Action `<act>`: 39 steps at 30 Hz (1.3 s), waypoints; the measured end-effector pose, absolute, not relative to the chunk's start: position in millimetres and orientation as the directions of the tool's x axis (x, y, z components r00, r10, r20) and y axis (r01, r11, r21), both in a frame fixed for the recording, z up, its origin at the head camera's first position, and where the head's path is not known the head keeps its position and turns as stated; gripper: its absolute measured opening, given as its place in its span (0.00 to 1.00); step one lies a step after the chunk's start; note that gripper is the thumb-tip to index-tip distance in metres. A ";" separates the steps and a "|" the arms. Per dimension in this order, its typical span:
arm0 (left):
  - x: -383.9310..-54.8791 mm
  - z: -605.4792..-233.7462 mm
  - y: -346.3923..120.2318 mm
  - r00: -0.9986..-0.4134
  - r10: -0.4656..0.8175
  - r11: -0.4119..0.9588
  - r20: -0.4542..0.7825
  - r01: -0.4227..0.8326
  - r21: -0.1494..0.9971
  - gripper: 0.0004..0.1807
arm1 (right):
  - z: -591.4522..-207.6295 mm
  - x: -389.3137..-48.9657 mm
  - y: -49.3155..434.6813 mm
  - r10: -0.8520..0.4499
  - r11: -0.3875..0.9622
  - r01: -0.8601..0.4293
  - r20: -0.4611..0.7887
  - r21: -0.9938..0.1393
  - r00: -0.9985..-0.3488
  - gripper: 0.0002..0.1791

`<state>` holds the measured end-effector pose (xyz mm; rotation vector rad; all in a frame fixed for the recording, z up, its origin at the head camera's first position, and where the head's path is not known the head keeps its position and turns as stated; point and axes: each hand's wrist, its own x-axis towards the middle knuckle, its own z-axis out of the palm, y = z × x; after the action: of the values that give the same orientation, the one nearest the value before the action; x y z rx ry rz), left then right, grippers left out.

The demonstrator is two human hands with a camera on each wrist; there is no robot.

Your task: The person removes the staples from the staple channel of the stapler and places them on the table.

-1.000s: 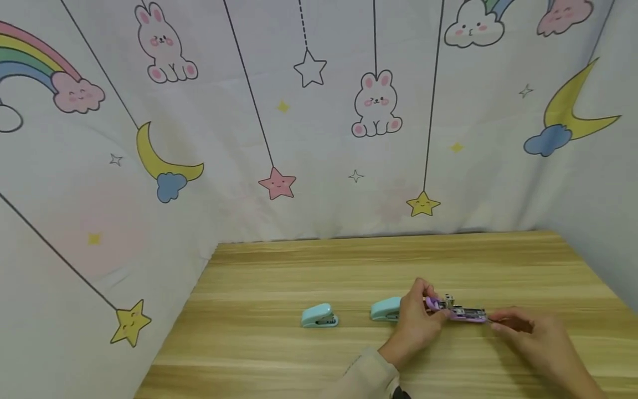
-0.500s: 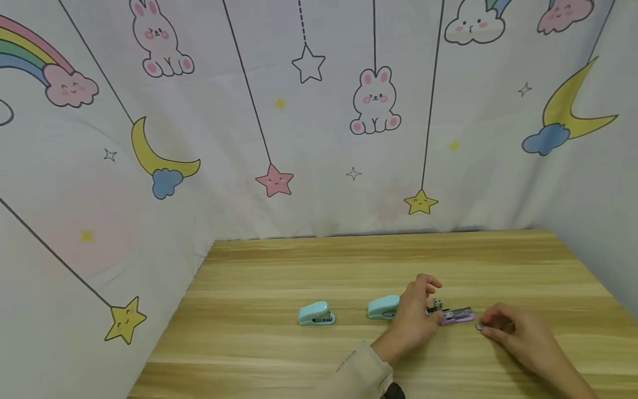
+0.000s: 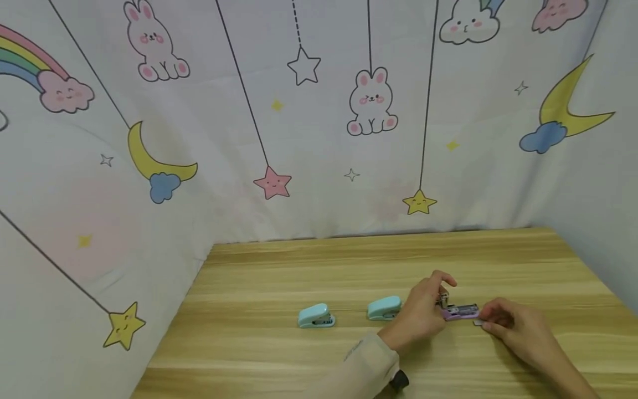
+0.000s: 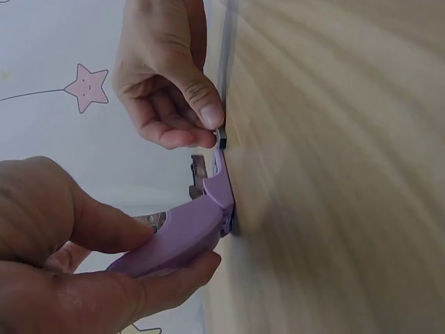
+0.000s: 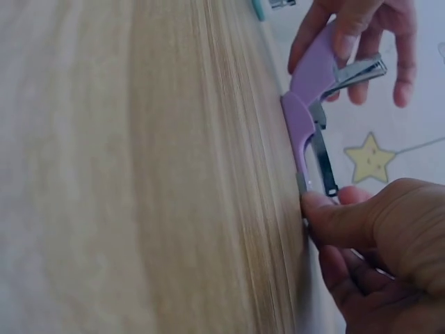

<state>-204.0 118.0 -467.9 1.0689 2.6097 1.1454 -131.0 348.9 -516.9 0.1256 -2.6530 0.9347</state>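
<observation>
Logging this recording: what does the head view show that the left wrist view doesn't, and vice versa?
Only the head view: a mint stapler, a second mint stapler and the printed rabbits.
Only the left wrist view: the purple cover, held in the left grip, which hides it from the head camera.
Both: the purple stapler base, the right grip pinching a small grey piece, the pink star and the wooden table.

Two mint staplers [image 3: 314,315] on wood-grain table [image 3: 239,354] — bunny-printed white cloth [image 3: 319,127] behind.
</observation>
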 end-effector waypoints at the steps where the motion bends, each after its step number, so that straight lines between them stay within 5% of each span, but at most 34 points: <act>1: -205.7 -467.4 118.6 -0.744 0.645 0.479 0.173 0.570 0.667 0.40 | -517.6 -131.3 348.6 0.027 0.781 -0.190 0.337 -0.594 -0.941 0.15; 14: -226.5 -434.0 74.5 -0.726 0.687 0.576 -0.021 0.527 0.626 0.38 | -521.2 -132.6 344.3 0.087 0.791 -0.132 0.323 -0.597 -0.942 0.13; 23: -236.7 -460.0 24.8 -0.688 0.725 0.617 -0.041 0.621 0.484 0.17 | -515.9 -130.1 338.2 0.114 0.773 -0.157 0.379 -0.614 -0.918 0.15; 32: -232.1 -466.0 10.8 -0.664 0.744 0.481 0.078 0.612 0.628 0.20 | -491.9 -128.7 295.3 0.064 0.720 -0.391 0.616 -0.573 -0.785 0.21; 39: -212.7 -451.8 0.6 -0.606 0.771 0.234 0.198 0.558 0.796 0.23 | -474.3 -122.9 250.5 -0.079 0.590 -0.441 0.495 -0.676 -0.865 0.20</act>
<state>-212.7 0.6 -451.8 1.2506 2.2704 1.3070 -122.9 250.5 -474.3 0.4172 -2.4059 1.1858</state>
